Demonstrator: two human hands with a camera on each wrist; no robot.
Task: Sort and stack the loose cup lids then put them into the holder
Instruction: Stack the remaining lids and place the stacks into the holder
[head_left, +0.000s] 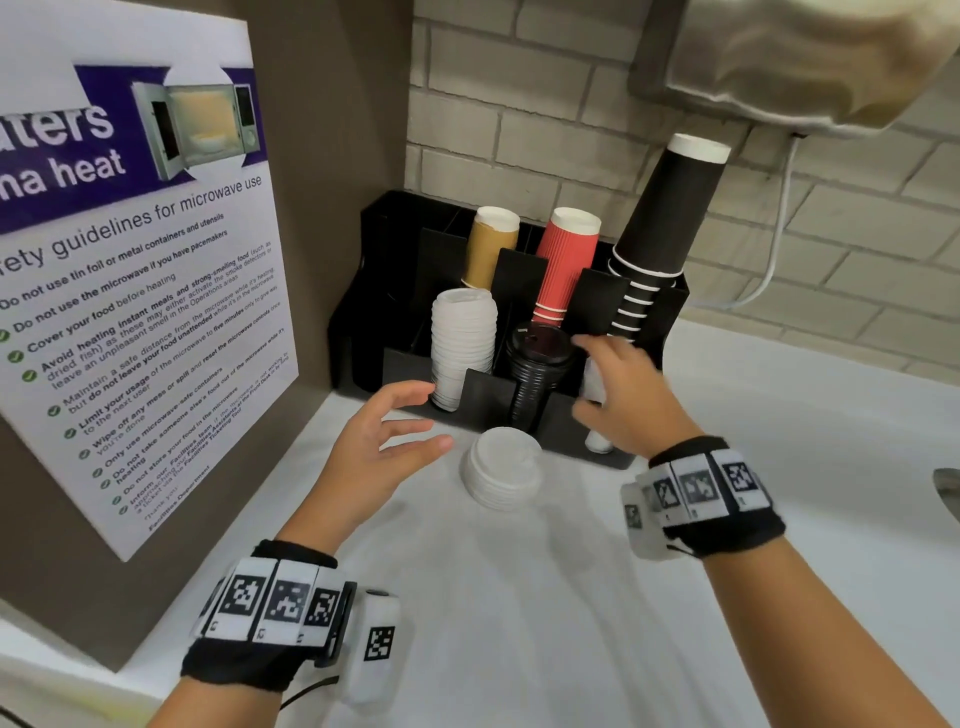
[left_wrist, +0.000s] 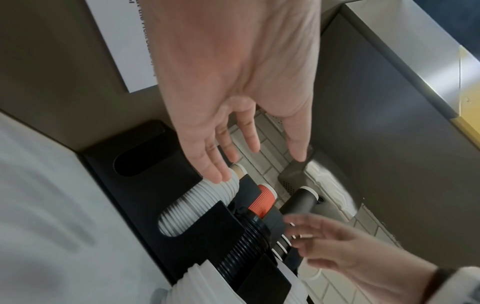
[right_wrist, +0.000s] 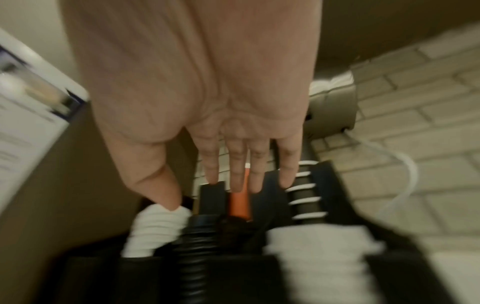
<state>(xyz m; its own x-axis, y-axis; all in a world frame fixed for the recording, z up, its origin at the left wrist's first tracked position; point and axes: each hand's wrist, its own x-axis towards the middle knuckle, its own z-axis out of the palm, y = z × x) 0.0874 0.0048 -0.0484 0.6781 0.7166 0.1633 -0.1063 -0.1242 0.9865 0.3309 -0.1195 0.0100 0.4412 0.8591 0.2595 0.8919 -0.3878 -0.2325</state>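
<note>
Mostly done by the look of it: the black plastic compartment holder (head_left: 395, 358) against the tiled wall already has a tall stack of white plastic cup lids (head_left: 462, 345) in its front left slot, a stack of black plastic cup lids (head_left: 537, 371) in the middle slot, and another white lid stack (head_left: 595, 410) in the right front slot, half hidden behind the right hand. Left to do, I'd judge: one short stack of white plastic lids (head_left: 503, 470) sits loose on the white counter (head_left: 519, 623), just in front of the holder, neatly stacked but not put in. Left hand (head_left: 387, 447) is empty, fingers spread and relaxed, palm facing right, hovering just left of the loose stack, not touching it. Right hand (head_left: 626, 392) is also released, fingers extended over the right front slot near the black lids; the right wrist view is blurred, so contact with anything can't be confirmed, but nothing is grasped. Paper cups in tan, red and black stand behind in the holder's rear slots.
</note>
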